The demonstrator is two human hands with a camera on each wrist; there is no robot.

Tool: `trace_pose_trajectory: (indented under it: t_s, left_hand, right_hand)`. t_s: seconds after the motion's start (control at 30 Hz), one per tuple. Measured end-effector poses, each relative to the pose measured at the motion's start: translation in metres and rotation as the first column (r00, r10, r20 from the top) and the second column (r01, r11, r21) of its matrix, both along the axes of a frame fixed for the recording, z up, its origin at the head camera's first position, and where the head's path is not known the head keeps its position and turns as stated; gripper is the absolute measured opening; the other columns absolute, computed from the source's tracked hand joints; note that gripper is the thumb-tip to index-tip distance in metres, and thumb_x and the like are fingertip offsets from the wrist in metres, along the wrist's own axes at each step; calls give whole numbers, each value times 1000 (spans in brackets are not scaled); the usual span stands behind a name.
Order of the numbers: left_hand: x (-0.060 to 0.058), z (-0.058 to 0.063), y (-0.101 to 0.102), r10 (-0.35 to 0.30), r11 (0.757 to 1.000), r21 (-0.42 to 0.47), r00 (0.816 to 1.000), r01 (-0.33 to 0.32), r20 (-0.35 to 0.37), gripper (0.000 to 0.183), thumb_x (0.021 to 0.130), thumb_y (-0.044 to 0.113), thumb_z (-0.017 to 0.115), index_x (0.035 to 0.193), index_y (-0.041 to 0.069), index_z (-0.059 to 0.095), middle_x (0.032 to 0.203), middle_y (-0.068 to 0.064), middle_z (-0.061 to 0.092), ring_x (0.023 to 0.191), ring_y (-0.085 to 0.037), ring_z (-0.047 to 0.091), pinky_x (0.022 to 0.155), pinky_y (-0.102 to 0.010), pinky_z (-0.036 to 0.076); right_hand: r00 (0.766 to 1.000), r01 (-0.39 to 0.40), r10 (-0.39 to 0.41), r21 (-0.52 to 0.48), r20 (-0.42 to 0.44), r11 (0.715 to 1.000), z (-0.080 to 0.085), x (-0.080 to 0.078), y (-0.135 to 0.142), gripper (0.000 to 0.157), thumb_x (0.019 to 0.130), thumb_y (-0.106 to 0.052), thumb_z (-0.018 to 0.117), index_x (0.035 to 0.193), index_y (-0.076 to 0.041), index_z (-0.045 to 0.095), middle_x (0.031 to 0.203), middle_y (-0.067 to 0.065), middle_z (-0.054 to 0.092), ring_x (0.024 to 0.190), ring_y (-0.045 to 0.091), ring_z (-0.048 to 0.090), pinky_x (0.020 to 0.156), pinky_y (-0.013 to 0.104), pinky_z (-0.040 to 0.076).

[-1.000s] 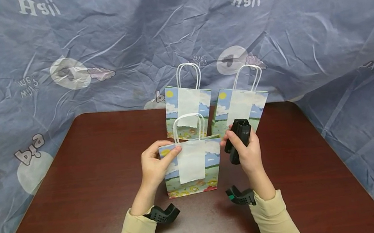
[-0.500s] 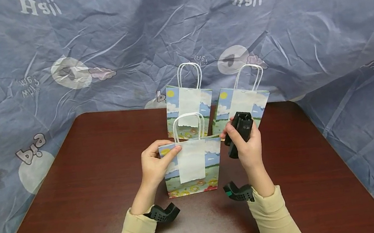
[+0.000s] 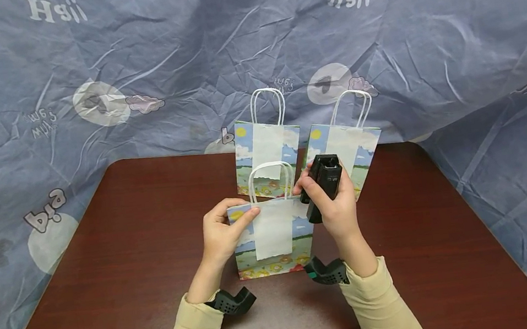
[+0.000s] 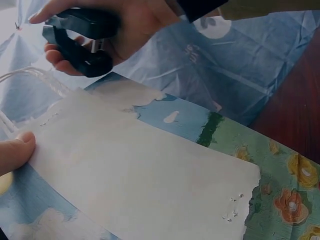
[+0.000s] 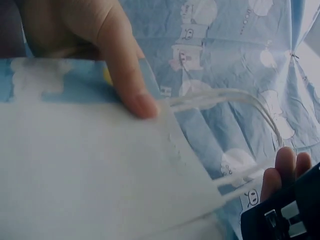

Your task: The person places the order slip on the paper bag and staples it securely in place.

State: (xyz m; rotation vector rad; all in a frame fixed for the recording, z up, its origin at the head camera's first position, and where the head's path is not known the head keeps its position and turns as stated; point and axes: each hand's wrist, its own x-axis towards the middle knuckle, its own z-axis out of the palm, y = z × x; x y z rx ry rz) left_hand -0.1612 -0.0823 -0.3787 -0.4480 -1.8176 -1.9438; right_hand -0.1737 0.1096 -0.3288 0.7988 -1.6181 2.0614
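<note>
A paper gift bag (image 3: 302,234) with a painted sky and flowers stands near the table's middle, its white twisted handles (image 3: 267,165) up. Down its front runs a white paper strip (image 3: 272,233), which bears small staple marks at both ends in the left wrist view. My left hand (image 3: 219,234) pinches the bag's top left edge, thumb in front on the strip. My right hand (image 3: 340,207) grips a black stapler (image 3: 327,175) beside the top right corner. In the left wrist view, the stapler (image 4: 97,22) has its jaws apart with nothing between them.
Two matching gift bags stand behind, one (image 3: 245,158) at the back middle and one (image 3: 366,145) to its right, each with a white strip. The brown table (image 3: 152,229) ends at a hanging blue printed cloth (image 3: 153,51).
My right hand has risen slightly and then moved left with the stapler, closer to the front bag's handles. The front bag has shifted slightly right with my left hand still holding it.
</note>
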Motion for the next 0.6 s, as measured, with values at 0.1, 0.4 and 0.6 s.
trace_pose_trajectory:
  t_s: [0.1,0.4,0.6]
  left_hand:
    - [0,0,0,-1,1000,-2,1000,1,0,13,75,-11,72,87,-9,65,69,-12,62,52,-18,57,49,-26,49]
    - [1,1,1,-28,1000,-5,999,28,21,12,76,-9,72,87,-8,66,76,-9,65,53,-23,60,50,-29,51]
    - [1,0,1,-38,999,-6,999,38,12,12,75,-11,71,86,-8,65,76,-5,66,56,-18,61,51,-27,50]
  right_hand:
    - [1000,-25,25,-5,-2,1000,3,0,-6,35,88,-21,67,105,4,50,84,5,58,69,14,64,69,28,53]
    - [996,-84,85,39,-18,996,9,1,-21,40,88,-30,67,110,-2,49,89,3,56,74,14,62,72,29,53]
    - [995,-97,99,68,-28,993,9,-1,-30,37,91,-22,64,110,4,46,92,4,55,78,17,61,75,30,52]
